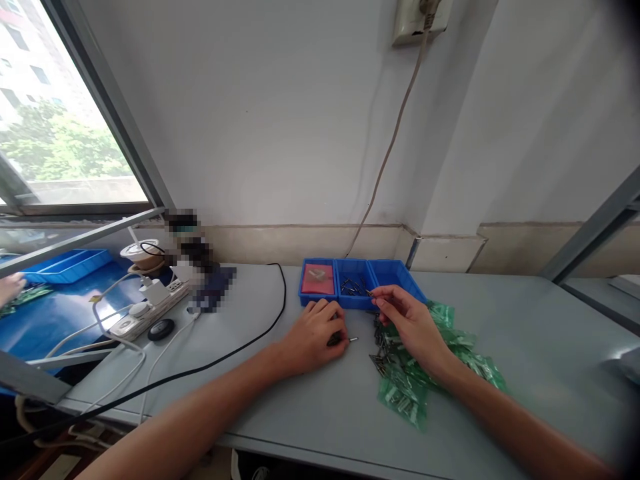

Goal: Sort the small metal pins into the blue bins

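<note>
My left hand (320, 333) rests on the grey table with its fingers curled round a small dark piece with a shiny metal tip (353, 339). Most of that piece is hidden by the fingers. Thumb and fingertips of my right hand (407, 327) pinch a small slim metal part (369, 292) at the front edge of the blue bins. Small dark metal parts (353, 287) lie in the middle blue bin (354, 303). Beneath my right hand and wrist are green plastic bags (403, 395) of small parts, with a pile of loose dark metal parts (380, 347) beside them.
The left blue bin (317, 300) holds a red packet (318, 279). A black cable (240, 345) crosses the table (300, 413) on the left. Further left are a power strip (150, 312), a round black object (161, 329) and another person's hand (11, 287).
</note>
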The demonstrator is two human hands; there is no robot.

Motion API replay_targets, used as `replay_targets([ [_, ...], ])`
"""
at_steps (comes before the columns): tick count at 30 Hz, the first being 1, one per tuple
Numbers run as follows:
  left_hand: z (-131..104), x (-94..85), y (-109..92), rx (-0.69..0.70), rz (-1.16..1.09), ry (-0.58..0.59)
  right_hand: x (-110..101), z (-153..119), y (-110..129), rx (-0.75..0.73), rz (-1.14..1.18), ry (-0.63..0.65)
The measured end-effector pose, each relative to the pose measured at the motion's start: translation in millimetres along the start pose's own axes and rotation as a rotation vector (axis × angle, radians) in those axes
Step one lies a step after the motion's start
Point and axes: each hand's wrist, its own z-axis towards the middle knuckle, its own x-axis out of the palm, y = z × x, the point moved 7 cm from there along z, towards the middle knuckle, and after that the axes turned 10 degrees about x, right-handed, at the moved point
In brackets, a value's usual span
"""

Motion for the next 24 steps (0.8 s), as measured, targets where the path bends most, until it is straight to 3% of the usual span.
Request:
replay_targets([
  [8,-4,-3.4,1,-0.043,0.203,0.074,1,0,-2,0.009,0.035,0.021],
  [16,-6,6.3,17,-0.109,-0.059,0.056,4,2,-5,0.013,0.051,0.029],
  [24,0,11.2,17,-0.059,-0.173,0.022,6,1,-4,0.004,0.047,0.033],
])
